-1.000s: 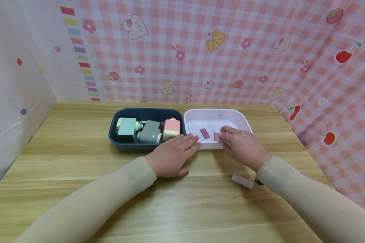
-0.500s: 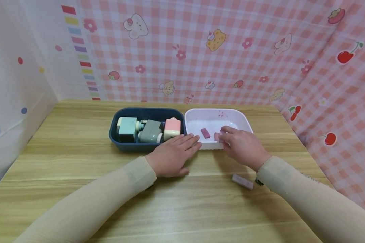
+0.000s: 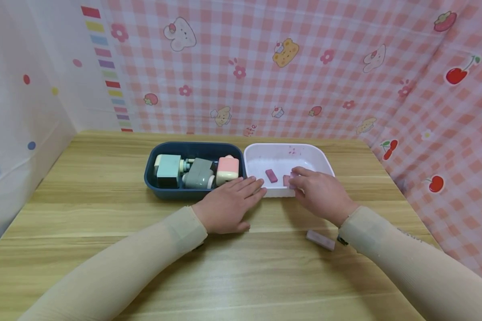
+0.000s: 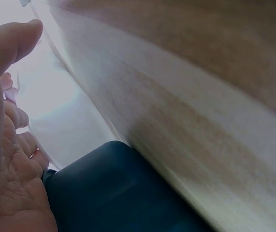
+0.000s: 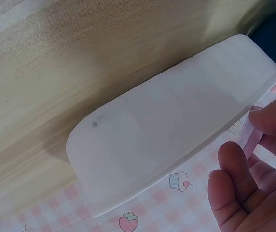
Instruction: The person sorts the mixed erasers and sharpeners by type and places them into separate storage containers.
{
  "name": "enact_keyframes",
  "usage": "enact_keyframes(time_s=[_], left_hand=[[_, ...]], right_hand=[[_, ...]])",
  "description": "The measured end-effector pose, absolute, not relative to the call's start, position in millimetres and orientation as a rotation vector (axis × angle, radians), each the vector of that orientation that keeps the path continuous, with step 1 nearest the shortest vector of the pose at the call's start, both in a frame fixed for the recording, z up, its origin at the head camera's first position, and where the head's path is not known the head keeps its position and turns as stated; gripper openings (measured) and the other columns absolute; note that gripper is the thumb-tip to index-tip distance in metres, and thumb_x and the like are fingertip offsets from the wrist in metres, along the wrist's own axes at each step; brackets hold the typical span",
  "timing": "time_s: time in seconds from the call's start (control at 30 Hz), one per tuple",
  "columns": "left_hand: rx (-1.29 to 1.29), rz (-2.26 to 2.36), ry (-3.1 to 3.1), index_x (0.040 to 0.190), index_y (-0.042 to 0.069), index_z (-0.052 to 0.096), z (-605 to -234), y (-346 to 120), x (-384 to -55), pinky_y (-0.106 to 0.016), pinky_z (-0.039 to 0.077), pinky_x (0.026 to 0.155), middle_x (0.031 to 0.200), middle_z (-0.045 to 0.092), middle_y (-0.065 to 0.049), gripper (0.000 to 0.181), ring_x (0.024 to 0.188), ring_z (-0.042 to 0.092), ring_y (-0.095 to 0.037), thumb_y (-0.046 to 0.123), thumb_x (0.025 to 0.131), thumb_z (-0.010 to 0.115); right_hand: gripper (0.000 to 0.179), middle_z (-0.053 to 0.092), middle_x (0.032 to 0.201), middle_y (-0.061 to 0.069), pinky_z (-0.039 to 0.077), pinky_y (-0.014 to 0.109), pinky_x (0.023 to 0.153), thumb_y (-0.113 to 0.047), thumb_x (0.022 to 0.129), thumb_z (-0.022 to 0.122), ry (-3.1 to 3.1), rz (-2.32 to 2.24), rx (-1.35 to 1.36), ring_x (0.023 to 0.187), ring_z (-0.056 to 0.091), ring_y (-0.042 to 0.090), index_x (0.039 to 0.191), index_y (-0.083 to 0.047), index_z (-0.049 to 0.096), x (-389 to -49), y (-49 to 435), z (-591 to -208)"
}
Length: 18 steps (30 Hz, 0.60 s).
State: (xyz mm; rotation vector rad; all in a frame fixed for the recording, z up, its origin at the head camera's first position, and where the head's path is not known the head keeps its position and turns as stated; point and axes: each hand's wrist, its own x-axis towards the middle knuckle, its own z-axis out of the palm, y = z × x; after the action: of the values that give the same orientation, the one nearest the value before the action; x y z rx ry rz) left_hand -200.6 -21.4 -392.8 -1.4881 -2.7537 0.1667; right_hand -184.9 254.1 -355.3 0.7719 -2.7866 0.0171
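My right hand (image 3: 323, 194) is at the front rim of a white plastic box (image 3: 261, 154). Its thumb and fingers pinch a pale pinkish-purple block (image 5: 252, 137), mostly hidden by the fingers in the head view. A pink piece (image 3: 286, 180) shows just left of those fingertips, and a darker pink block (image 3: 271, 175) lies inside the box. With straight fingers, my left hand (image 3: 226, 206) reaches over the front rims where the white box meets a dark blue box (image 3: 176, 194). A dusty purple block (image 3: 320, 240) lies on the table near my right wrist.
In the dark blue box sit a mint toy-like piece (image 3: 169, 167), a grey-green one (image 3: 198, 174) and a pink-and-cream one (image 3: 227, 169). Behind the wooden table (image 3: 241, 276) hangs a pink checked cloth (image 3: 241, 53), and cloth also hangs along both sides.
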Motion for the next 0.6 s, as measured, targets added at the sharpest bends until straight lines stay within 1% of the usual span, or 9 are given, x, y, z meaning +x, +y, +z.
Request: enact_keyframes(time_s=[0.4,0.6], left_hand=[[-1.483,0.166,-2.756,0.17,0.018,0.023,-392.5,-21.7,-199.8,-0.04,0.014,0.135,0.178,0.016,-0.004,0.091,0.166,0.014,-0.024,0.059,0.099,0.063],[-1.485,0.157,-2.759,0.17,0.018,0.023,-391.8,-21.7,-199.6,-0.04,0.014,0.135,0.178,0.017,-0.004,0.091,0.166,0.014,-0.024,0.058,0.099,0.063]], right_hand=[[0.032,0.073,0.133,0.018,0.063,0.051,0.091,-0.007,0.091,0.075,-2.802,0.034,0.757,0.108,0.077,0.033,0.123,-0.005,0.078,-185.9,252.6,-354.4],[0.029,0.072,0.135,0.019,0.063,0.051,0.091,-0.008,0.092,0.074,-2.822,0.035,0.74,0.109,0.077,0.033,0.12,-0.005,0.078,-187.5,250.6,-353.1]])
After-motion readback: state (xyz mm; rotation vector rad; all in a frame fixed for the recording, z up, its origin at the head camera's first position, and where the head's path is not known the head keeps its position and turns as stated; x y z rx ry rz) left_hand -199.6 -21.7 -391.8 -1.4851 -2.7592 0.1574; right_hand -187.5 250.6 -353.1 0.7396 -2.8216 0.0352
